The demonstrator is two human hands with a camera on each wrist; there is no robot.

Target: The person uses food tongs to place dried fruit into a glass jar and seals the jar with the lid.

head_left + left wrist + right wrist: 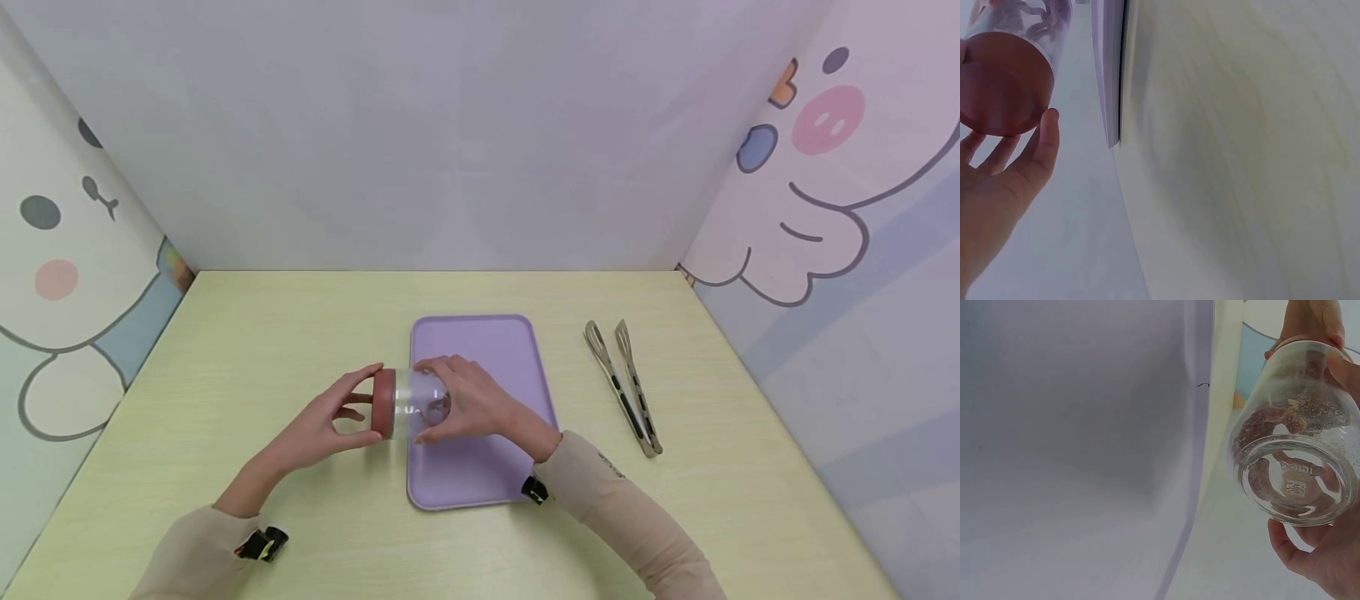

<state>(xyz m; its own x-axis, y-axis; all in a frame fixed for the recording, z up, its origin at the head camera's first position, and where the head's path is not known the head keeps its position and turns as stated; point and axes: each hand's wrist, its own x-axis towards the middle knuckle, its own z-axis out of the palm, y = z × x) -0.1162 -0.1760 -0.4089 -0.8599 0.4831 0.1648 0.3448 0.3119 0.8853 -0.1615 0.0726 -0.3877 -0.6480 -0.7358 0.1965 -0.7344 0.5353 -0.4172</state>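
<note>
A clear jar (407, 406) with a reddish-brown lid (383, 405) is held on its side above the left part of a purple tray (480, 475). My left hand (326, 423) grips the lid between thumb and fingers; the left wrist view shows the lid's flat top (1004, 87). The right hand (476, 402) holds the jar's base end, fingers and thumb curled round it. In the right wrist view the jar's bottom (1294, 484) faces the camera. Brownish shapes show through its wall, and I cannot tell whether they are contents or refracted fingers.
To the right of the tray lie metal tongs (633, 400) with dark grips, arms spread in a narrow V. Everything stands on a pale yellow table (300, 333). A plain wall closes off the back, and cartoon-printed panels line both sides.
</note>
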